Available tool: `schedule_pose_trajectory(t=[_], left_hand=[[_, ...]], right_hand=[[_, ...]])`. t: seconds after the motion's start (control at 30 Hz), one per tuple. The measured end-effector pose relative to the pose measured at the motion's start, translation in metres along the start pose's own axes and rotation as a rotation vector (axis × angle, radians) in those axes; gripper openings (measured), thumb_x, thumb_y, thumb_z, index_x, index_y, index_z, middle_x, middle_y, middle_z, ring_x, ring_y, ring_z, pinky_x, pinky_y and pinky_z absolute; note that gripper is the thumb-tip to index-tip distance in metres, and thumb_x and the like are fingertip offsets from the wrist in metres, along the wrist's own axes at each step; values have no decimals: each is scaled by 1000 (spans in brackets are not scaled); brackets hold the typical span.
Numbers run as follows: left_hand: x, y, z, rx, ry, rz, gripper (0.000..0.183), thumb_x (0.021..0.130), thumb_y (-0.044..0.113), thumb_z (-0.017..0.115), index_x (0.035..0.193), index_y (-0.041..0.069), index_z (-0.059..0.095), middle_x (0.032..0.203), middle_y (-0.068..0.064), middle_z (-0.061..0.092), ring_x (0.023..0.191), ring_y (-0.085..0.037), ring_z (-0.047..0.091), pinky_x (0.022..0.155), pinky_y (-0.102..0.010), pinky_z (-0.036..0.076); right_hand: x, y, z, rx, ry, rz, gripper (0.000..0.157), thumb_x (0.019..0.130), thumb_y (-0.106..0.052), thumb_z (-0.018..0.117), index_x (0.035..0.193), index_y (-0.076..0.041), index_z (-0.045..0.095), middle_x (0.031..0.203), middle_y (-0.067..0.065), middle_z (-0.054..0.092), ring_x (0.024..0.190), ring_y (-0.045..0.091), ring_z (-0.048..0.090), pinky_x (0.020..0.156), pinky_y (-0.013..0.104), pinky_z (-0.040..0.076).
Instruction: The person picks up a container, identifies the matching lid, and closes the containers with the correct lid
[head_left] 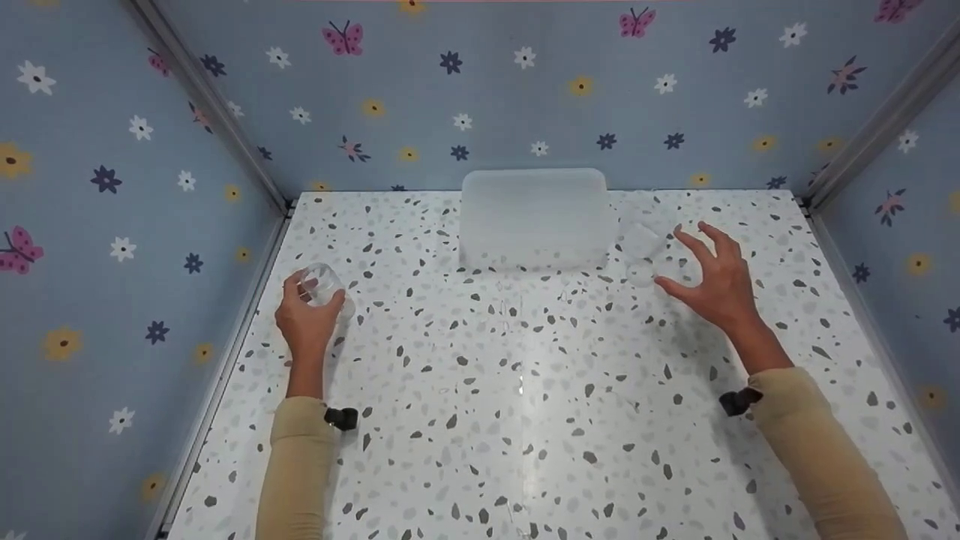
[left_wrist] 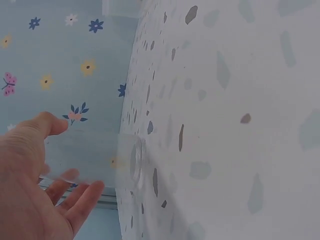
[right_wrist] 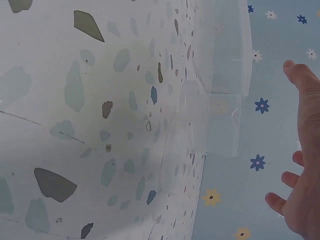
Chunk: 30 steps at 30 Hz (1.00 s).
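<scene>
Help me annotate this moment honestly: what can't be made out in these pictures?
- Head view: anything inside the frosted box, veiled by its cloudy surface.
- Head view: the clear plastic near the right grip; too faint against the speckled table to tell one piece from two.
- Left wrist view: the rest of the pale object, cut off by the top edge.
- Right wrist view: part of the right grip, cut off by the right edge.

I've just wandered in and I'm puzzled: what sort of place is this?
Probably a small booth or partitioned workstation, though its wider surroundings are out of view: a speckled tabletop, flower-and-butterfly panels on three sides, and metal strips along the corners.
</scene>
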<state>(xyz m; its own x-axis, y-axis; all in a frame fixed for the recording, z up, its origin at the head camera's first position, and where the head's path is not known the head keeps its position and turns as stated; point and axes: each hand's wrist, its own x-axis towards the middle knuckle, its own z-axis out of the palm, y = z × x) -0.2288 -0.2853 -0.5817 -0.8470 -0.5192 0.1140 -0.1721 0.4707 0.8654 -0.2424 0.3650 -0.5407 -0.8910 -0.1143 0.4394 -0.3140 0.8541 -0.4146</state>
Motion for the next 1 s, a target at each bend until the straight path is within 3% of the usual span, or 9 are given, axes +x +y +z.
schedule_pose_trajectory(t=[0.37, 0.57, 0.73, 1.0], left_hand=[[-7, 30, 10, -58, -36, 119, 69, 97, 17, 87, 157, 4, 58, 145, -24, 74, 136, -44, 67, 119, -61, 51], [-14, 46, 19, -33, -67, 171, 68, 95, 17, 88, 156, 4, 60, 144, -23, 76, 133, -44, 69, 121, -66, 46], [-22, 60, 27, -23, -112, 198, 69, 94, 17, 89, 155, 4, 60, 144, -24, 76, 133, -44, 70, 119, -63, 51], [-33, 82, 44, -3, -183, 228, 70, 93, 19, 90, 155, 5, 61, 142, -22, 77, 131, -42, 70, 117, -62, 53]], right_hand=[[6, -9, -4, -27, 20, -70, 81, 88, -34, 96, 159, -12, 63, 169, 34, 48, 154, 60, 47, 117, 84, 42], [11, -14, -2, -41, 19, -107, 81, 88, -33, 96, 159, -13, 62, 168, 32, 49, 153, 60, 47, 116, 85, 42], [15, -17, 0, -32, 12, -127, 81, 89, -31, 96, 160, -14, 62, 167, 30, 52, 152, 59, 49, 113, 83, 45], [23, -26, 1, 7, 2, -95, 81, 90, -31, 96, 161, -16, 61, 163, 28, 57, 150, 57, 52, 118, 80, 45]])
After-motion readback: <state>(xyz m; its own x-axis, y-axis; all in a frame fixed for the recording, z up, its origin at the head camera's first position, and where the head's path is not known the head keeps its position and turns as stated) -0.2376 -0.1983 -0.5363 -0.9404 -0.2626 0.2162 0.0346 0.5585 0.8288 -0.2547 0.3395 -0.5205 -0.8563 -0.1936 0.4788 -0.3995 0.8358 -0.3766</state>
